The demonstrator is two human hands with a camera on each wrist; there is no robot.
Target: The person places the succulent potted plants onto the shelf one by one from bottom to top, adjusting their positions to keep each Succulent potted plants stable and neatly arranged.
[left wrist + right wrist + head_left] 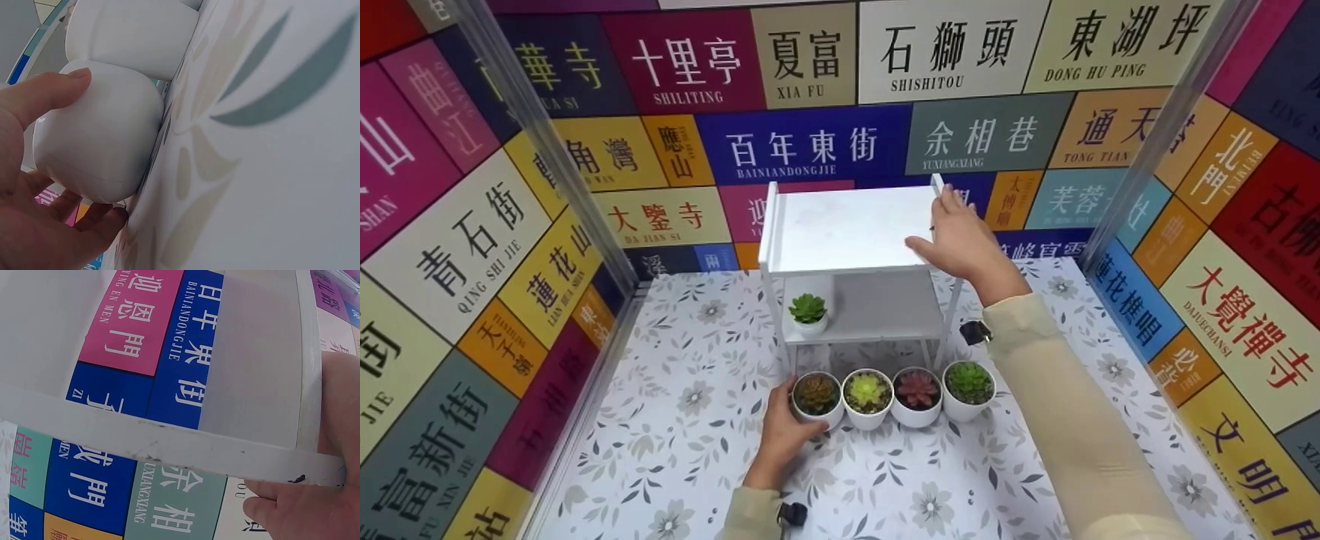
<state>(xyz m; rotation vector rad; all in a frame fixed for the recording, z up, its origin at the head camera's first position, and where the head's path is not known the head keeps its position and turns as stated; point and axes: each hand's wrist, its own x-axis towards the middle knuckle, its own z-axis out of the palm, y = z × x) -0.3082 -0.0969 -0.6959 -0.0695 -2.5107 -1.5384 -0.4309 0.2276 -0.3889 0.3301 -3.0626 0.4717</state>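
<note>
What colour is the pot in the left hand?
The pot is white, clearest in the left wrist view.

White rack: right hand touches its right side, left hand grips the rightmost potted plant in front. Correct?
No: the head view shows the left hand gripping the leftmost potted plant. The right hand does touch the right side of the white rack.

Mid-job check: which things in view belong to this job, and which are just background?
Likely part of the job:
left hand, holding the brown succulent
yellow-green, red and green succulents, in a row
white rack, right hand on its side
potted succulent on the lower shelf

Likely just background:
lettered wall panels
floral table covering
</note>
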